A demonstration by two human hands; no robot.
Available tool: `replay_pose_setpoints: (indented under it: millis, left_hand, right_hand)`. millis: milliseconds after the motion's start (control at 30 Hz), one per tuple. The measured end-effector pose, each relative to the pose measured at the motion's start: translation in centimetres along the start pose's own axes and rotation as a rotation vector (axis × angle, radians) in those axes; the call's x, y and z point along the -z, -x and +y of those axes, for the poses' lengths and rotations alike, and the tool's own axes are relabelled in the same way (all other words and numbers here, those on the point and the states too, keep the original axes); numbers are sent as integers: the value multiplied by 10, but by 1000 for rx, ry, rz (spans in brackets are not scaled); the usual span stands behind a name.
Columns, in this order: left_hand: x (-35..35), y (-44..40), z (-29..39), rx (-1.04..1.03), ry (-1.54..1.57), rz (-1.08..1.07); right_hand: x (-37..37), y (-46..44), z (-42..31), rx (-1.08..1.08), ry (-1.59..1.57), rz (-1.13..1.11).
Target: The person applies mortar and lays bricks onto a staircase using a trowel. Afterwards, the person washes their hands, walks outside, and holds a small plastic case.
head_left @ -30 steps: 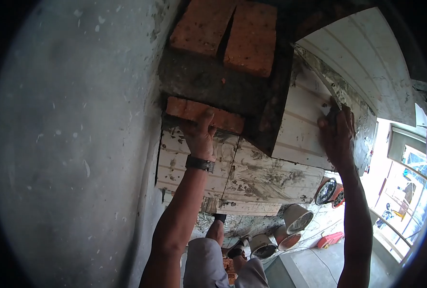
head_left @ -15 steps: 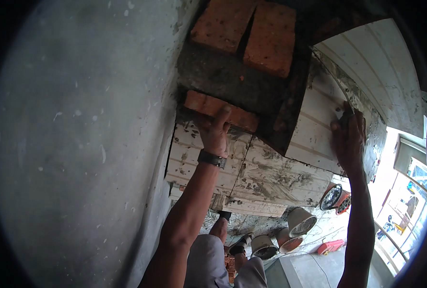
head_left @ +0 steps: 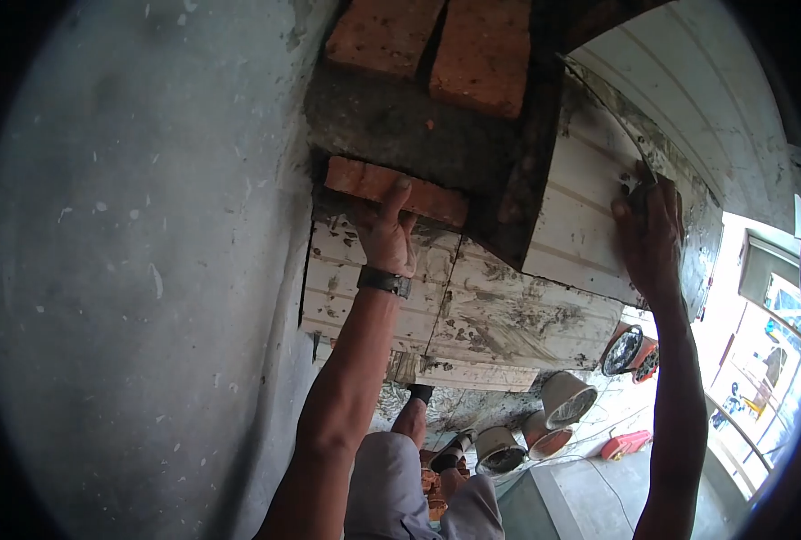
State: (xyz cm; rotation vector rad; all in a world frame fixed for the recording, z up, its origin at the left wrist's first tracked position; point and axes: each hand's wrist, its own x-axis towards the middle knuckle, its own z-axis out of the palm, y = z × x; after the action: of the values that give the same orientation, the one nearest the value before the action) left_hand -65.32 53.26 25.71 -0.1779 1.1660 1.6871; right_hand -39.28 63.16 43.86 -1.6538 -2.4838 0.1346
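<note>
My left hand grips a narrow red brick, thumb over its upper face and the other fingers mostly hidden. The brick lies along the near edge of a bed of dark grey mortar, just above a mortar-smeared striped board. My right hand is at the right, its fingers curled around something dark beside the edge of a pale striped panel. What that dark thing is, I cannot make out. Two red bricks lie side by side beyond the mortar.
A grey plastered wall rises close on the left. Below stand several buckets, with a red object on the floor. Another curved striped panel is at the upper right. A bright opening lies beyond my right arm.
The view has shifted slightly, so the bricks and boards appear a little higher and further left. My left hand stays on the brick, and my right hand keeps its place by the panel edge.
</note>
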Motion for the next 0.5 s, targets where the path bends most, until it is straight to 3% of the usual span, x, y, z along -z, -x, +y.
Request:
replay_pose_setpoints:
  millis: [500]
  left_hand:
    - [6,-7,-8,28,11,-4]
  right_hand:
    - [-4,3,7,45,-5,28]
